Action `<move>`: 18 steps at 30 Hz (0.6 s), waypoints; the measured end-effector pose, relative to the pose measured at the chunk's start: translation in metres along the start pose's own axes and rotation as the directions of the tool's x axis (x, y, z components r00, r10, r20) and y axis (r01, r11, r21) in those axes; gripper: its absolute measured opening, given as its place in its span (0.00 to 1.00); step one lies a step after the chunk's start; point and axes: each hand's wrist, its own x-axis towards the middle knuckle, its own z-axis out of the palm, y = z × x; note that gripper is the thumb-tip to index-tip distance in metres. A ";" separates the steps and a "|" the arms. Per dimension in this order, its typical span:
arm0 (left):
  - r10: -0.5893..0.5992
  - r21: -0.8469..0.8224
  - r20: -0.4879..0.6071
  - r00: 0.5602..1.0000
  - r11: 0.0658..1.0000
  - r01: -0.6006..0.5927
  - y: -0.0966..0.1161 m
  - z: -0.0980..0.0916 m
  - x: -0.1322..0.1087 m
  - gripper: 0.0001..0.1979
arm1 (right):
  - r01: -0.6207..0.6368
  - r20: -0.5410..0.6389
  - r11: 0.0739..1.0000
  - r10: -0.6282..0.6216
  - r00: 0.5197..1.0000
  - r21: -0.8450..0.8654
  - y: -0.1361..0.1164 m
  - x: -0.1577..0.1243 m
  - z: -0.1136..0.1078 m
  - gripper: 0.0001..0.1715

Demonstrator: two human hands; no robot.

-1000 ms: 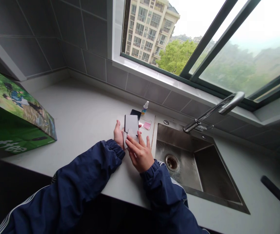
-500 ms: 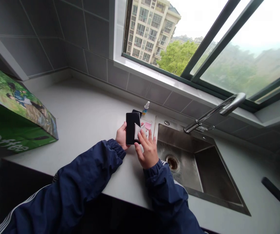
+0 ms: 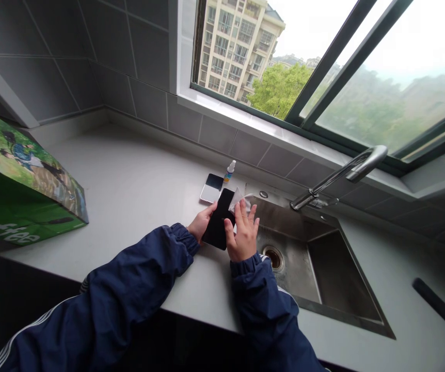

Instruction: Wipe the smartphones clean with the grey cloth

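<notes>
My left hand (image 3: 200, 223) is closed around the left side of a black smartphone (image 3: 220, 221), held tilted above the counter with its dark screen up. My right hand (image 3: 244, 233) presses a crumpled white wipe (image 3: 238, 198) at the phone's upper right edge, its fingers over the wipe and the thumb by the screen. Behind the phone, a second dark, shiny phone (image 3: 211, 187) lies flat on the counter. Beside that one stands a small spray bottle (image 3: 229, 171) with a white top and a blue and yellow label.
The steel sink (image 3: 292, 279) with its drain lies just right of my hands, under a chrome faucet (image 3: 334, 178). A green coffee box (image 3: 29, 206) stands at the left on the pale counter (image 3: 129, 181). A dark bar (image 3: 441, 307) shows at far right.
The held phone has turned clockwise and come down nearer me, uncovering the phone behind it. The wipe has moved from the screen to the upper right edge. The pink item is now hidden.
</notes>
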 end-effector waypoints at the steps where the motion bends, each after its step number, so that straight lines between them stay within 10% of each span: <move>1: -0.005 0.007 0.003 1.000 1.000 0.004 -0.001 -0.001 0.000 0.26 | -0.012 -0.014 1.000 0.012 1.000 -0.002 0.001 0.001 0.000 0.37; 18: 0.124 0.074 0.108 0.986 0.988 -0.132 -0.006 0.012 -0.004 0.24 | 0.132 0.108 0.967 -0.159 0.981 0.220 -0.010 0.001 -0.012 0.38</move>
